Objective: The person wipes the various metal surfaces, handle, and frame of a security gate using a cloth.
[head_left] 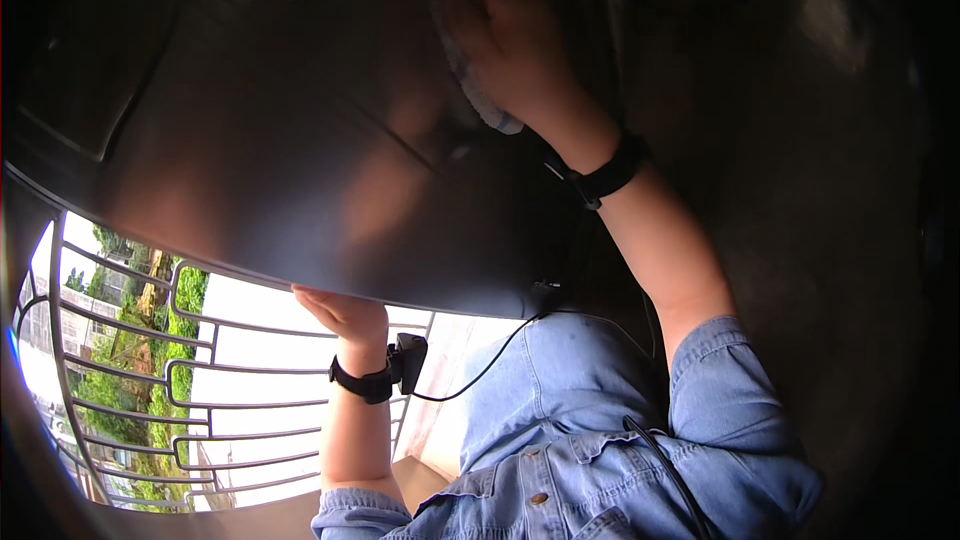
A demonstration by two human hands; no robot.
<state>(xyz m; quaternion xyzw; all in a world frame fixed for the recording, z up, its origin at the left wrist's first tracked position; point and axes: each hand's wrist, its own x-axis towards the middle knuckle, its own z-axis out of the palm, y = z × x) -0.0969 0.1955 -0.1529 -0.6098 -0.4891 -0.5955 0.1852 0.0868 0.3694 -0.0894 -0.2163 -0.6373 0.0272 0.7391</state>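
Note:
A dark, glossy panel [285, 165] fills the upper left and middle, reflecting my arms; the picture does not settle what it belongs to. My right hand [510, 37] presses a pale cloth [480, 94] against its surface near the top, the fingers dim and blurred. At the panel's lower edge, my left hand [345, 311] rests with its palm and fingers partly hidden behind that edge. Black straps go round both wrists, and a small black device [411, 363] with a cable sits on the left one.
Curved metal window bars [135, 322] stand at the lower left, with greenery and buildings beyond. A black cable [480, 384] runs from the left wrist to the panel's bottom edge. Deep shadow covers the right side.

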